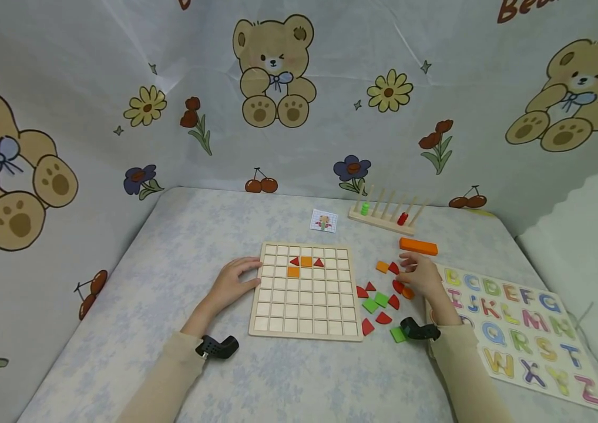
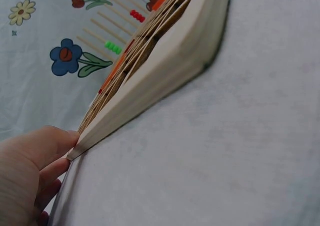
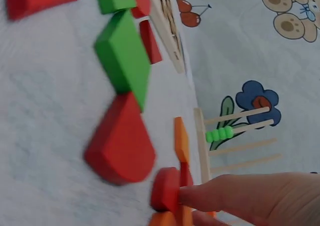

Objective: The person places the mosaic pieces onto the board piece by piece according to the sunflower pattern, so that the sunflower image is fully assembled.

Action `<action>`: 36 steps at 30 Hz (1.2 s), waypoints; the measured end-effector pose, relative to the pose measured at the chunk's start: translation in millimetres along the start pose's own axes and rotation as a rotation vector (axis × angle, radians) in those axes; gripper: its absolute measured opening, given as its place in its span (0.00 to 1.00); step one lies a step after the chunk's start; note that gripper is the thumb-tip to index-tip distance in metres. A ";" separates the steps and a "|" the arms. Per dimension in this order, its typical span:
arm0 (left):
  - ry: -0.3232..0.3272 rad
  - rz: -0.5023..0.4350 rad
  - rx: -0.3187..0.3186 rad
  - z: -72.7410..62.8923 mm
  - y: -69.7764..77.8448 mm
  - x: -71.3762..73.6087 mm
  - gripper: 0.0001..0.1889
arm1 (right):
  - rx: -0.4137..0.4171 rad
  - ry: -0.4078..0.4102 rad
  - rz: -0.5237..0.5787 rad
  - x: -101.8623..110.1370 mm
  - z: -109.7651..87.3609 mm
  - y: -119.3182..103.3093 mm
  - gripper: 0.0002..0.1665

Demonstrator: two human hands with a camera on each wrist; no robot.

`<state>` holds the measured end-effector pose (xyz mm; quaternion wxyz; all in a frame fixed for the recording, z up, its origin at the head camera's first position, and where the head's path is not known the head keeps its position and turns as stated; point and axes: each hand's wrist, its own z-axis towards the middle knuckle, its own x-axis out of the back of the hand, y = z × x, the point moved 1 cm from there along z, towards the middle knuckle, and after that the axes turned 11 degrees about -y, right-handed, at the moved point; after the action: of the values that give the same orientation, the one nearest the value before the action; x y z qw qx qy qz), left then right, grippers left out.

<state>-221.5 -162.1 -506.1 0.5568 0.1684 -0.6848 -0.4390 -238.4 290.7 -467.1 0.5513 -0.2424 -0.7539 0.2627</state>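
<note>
A wooden grid board (image 1: 307, 329) lies in the middle of the table, bearing two orange squares (image 1: 294, 272) and two red triangles (image 1: 318, 262) near its far edge. My left hand (image 1: 231, 281) rests against the board's left edge, its thumb and fingertips touching the rim (image 2: 80, 147). To the board's right, my right hand (image 1: 422, 276) is low over the loose pieces, thumb and fingers apart. In the right wrist view a fingertip (image 3: 187, 197) meets a red quarter-circle piece (image 3: 165, 190) and an orange piece (image 3: 162, 219); what lies behind the fingers is hidden.
Green squares (image 1: 370, 305) and several red pieces (image 1: 383, 318) lie right of the board. A pattern card (image 1: 323, 221), a peg rack with beads (image 1: 383, 222) and an orange bar (image 1: 418, 246) are at the back. An alphabet board (image 1: 526, 346) lies under my right forearm.
</note>
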 end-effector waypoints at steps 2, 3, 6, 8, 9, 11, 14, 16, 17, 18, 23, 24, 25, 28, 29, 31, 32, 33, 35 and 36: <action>0.000 0.000 -0.001 -0.3 0.3 0.5 0.23 | 0.011 -0.013 -0.001 1.7 -2.0 -1.2 0.35; -0.001 -0.004 0.001 -0.2 0.5 0.7 0.23 | 0.016 -0.022 0.002 2.4 -3.1 -1.8 0.35; -0.001 -0.006 0.004 -0.9 0.7 1.1 0.23 | 0.036 -0.039 0.011 4.3 -5.6 -2.2 0.34; -0.001 -0.008 0.007 -1.4 0.7 1.4 0.23 | 0.043 -0.047 0.014 5.0 -6.1 -2.1 0.34; -0.001 -0.009 0.008 -1.7 0.6 1.5 0.23 | 0.052 -0.045 0.007 5.0 -5.4 -1.1 0.34; 0.000 -0.011 0.007 -2.2 0.7 2.0 0.23 | 0.073 -0.033 -0.007 4.5 -3.0 1.5 0.35; 0.000 -0.017 0.003 -2.8 0.7 2.9 0.23 | 0.092 -0.010 -0.023 3.3 0.2 3.0 0.36; 0.003 -0.019 -0.003 -3.2 0.3 3.3 0.23 | 0.100 0.009 -0.018 1.9 0.7 0.2 0.36; 0.004 -0.018 -0.006 -3.5 0.0 3.4 0.23 | 0.105 0.021 -0.014 0.9 0.2 -3.5 0.36; 0.004 -0.013 -0.008 -3.8 -0.4 3.5 0.23 | 0.113 0.037 -0.005 -0.9 0.0 -8.1 0.35; 0.005 -0.015 -0.004 -5.2 -1.7 4.5 0.23 | 0.236 0.077 0.033 -25.6 1.8 -46.3 0.31; 0.004 -0.017 -0.003 -5.5 -1.7 4.6 0.23 | 0.267 0.065 0.039 -32.9 3.4 -55.4 0.30; 0.005 -0.019 -0.002 -5.7 -2.0 4.8 0.23 | 0.295 0.043 0.045 -40.4 4.8 -64.6 0.30; 0.007 -0.012 -0.007 -5.6 -2.8 4.3 0.23 | 0.365 -0.045 0.056 -61.1 11.8 -87.7 0.30; 0.007 -0.010 -0.011 -5.3 -3.0 4.0 0.23 | 0.382 -0.071 0.054 -67.1 14.2 -94.0 0.30; 0.006 -0.004 -0.017 -4.3 -2.9 3.3 0.23 | 0.406 -0.115 0.048 -77.9 18.6 -103.9 0.30; 0.005 -0.005 -0.020 -3.7 -2.5 2.9 0.23 | 0.414 -0.133 0.042 -82.5 20.6 -107.5 0.29; 0.006 -0.003 -0.024 -3.2 -2.4 2.4 0.23 | 0.423 -0.143 0.032 -86.7 22.5 -110.2 0.29; 0.004 0.001 -0.028 -2.2 -1.8 1.7 0.23 | 0.424 -0.160 0.020 -93.9 25.3 -113.9 0.28; 0.004 0.003 -0.031 -1.8 -1.8 1.3 0.23 | 0.416 -0.165 0.021 -96.7 26.3 -114.8 0.28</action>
<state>-220.7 -164.8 -506.8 0.5614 0.1599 -0.6769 -0.4485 -245.8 138.5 -465.7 0.5229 -0.1091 -0.7236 0.4372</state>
